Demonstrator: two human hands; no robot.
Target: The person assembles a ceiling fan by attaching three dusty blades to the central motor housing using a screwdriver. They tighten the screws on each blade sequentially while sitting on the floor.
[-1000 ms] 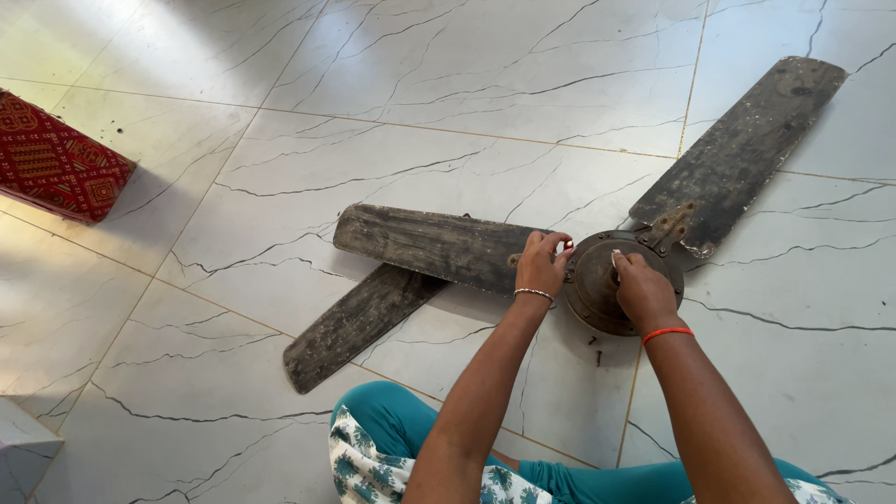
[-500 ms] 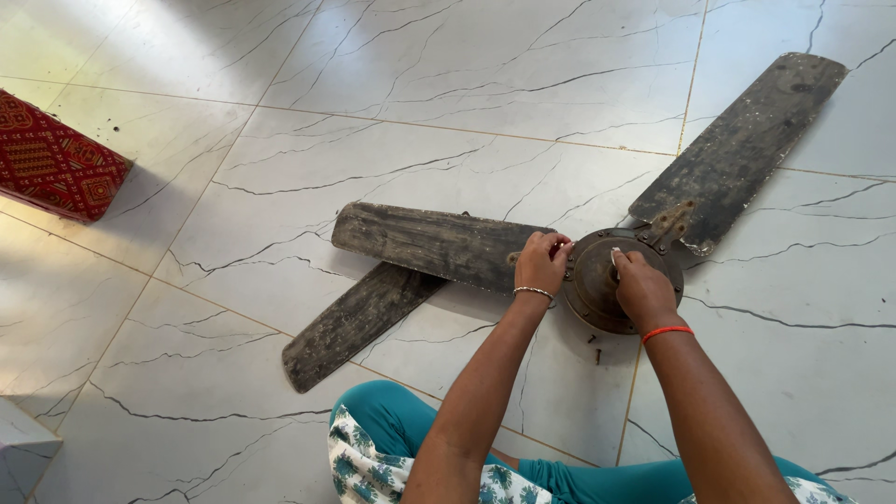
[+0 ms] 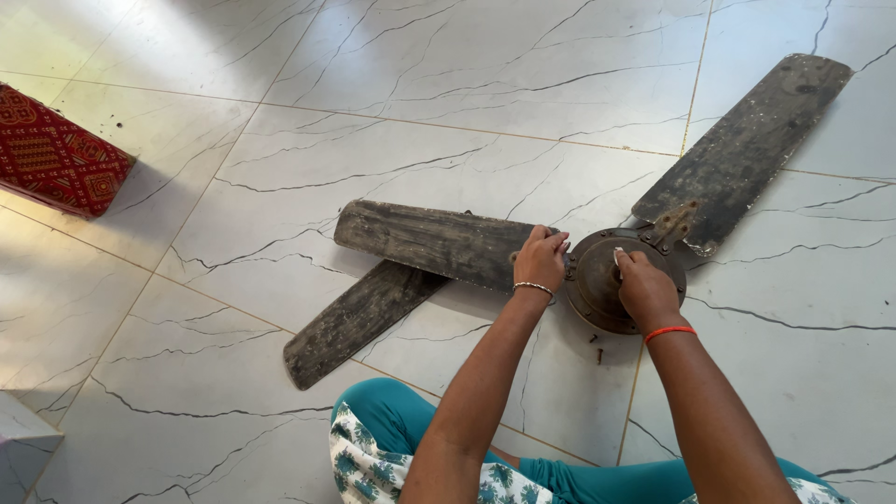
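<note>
A dirty old ceiling fan lies flat on the marble floor. Its round motor hub (image 3: 597, 289) sits between my hands. My left hand (image 3: 539, 259) grips the inner end of the middle blade (image 3: 429, 241) where it meets the hub. My right hand (image 3: 642, 285) rests on top of the hub, fingers pinched on a small pale object. A second blade (image 3: 359, 317) lies loose under the middle one, angled toward me. The third blade (image 3: 747, 149) reaches to the upper right, joined to the hub by a rusty bracket (image 3: 674, 224).
A red patterned cushion (image 3: 51, 159) lies at the left edge. Two small dark screws (image 3: 597, 347) rest on the tile just below the hub. My teal trousers and printed tunic (image 3: 401, 448) fill the bottom middle. A white object's corner (image 3: 19, 443) shows at the bottom left.
Both hands stay at the hub with only slight finger shifts. The fan and blades have not visibly moved.
</note>
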